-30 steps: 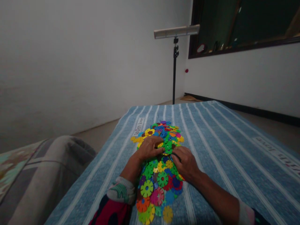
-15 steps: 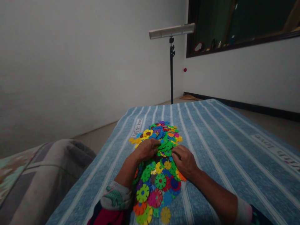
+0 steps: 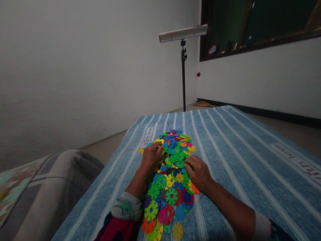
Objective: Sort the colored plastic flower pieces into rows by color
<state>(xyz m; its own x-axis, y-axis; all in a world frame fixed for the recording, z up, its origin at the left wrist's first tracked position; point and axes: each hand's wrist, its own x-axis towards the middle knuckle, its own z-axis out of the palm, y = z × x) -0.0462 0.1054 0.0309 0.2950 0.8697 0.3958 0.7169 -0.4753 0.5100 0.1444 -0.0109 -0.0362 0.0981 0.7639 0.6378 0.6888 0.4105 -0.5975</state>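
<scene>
A heap of flat, notched plastic discs (image 3: 170,187) in many colours lies on a blue striped bedspread (image 3: 225,157). My left hand (image 3: 150,155) rests on the far left of the heap, fingers curled down onto a yellow disc (image 3: 160,142) at its tips. My right hand (image 3: 197,172) lies on the right side of the heap, fingers bent over green discs (image 3: 179,162). Whether either hand has lifted a disc is hidden by the fingers.
A grey rolled blanket or pillow (image 3: 50,187) lies at the left beside the bed. A light bar on a black stand (image 3: 183,67) is by the far wall. A dark-framed window (image 3: 258,23) is at upper right. Bare floor (image 3: 288,129) runs past the bed.
My left hand has slid from the middle of the heap to its far left edge. My right hand has stayed nearly still. The camera shifted slightly.
</scene>
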